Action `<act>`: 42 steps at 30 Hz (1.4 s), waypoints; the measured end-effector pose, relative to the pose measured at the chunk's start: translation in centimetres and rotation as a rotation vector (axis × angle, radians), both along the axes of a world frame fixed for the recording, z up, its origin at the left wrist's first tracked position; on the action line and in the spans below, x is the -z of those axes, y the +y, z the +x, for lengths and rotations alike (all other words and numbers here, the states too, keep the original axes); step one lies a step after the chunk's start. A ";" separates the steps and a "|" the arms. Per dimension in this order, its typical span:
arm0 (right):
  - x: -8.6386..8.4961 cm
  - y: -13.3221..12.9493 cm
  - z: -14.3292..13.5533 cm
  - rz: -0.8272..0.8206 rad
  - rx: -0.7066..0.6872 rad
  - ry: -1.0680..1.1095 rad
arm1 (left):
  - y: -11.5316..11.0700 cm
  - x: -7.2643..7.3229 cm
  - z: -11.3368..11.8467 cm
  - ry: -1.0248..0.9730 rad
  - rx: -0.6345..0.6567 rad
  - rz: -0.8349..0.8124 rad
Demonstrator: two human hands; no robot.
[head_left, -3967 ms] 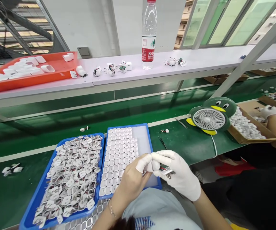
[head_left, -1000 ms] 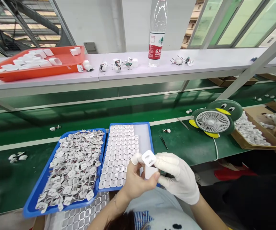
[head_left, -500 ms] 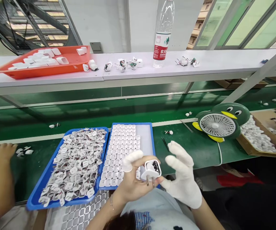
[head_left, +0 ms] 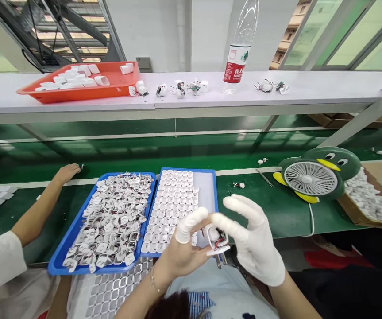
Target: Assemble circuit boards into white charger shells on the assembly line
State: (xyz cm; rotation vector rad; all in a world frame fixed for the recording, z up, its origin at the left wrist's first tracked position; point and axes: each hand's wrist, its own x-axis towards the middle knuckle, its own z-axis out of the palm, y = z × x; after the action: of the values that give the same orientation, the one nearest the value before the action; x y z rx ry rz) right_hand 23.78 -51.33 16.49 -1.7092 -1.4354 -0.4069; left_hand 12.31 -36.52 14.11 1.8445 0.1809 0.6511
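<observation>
A small white plug charger, its housing open with red and dark wires showing and two metal prongs pointing down, is between my hands. My left hand, with a white cover on its index finger, grips it from the left. My right hand, in a white glove, closes on it from the right with the index finger over its top; the thumb is partly hidden. Behind my hands a blue tray holds rows of white housings. Left of it, another blue tray is heaped with wired white plug parts.
An orange tray of white housings and a water bottle stand on the shelf. Right are tweezers, a green fan and a cardboard box. A co-worker's arm reaches in from the left.
The charger has turned in my hands, its wires now showing. My right index finger has moved left onto it. The co-worker's hand has reached forward to a small part on the green surface.
</observation>
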 end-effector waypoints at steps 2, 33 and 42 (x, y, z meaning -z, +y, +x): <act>-0.2 0.1 0.0 -0.038 -0.008 -0.103 | 0.3 0.1 -0.3 -0.019 0.078 0.027; 1.2 0.9 0.2 0.059 0.256 -0.051 | -0.1 -3.1 1.6 0.040 -0.057 -0.841; 3.9 -1.2 0.8 0.016 0.514 0.114 | 3.8 -1.2 2.5 0.034 -0.226 -1.435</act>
State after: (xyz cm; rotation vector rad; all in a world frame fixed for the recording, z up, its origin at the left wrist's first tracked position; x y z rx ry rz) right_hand 24.54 -52.48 12.60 -2.0468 -0.8963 -0.5812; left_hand 14.84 -32.75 15.30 0.4470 0.6782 0.4168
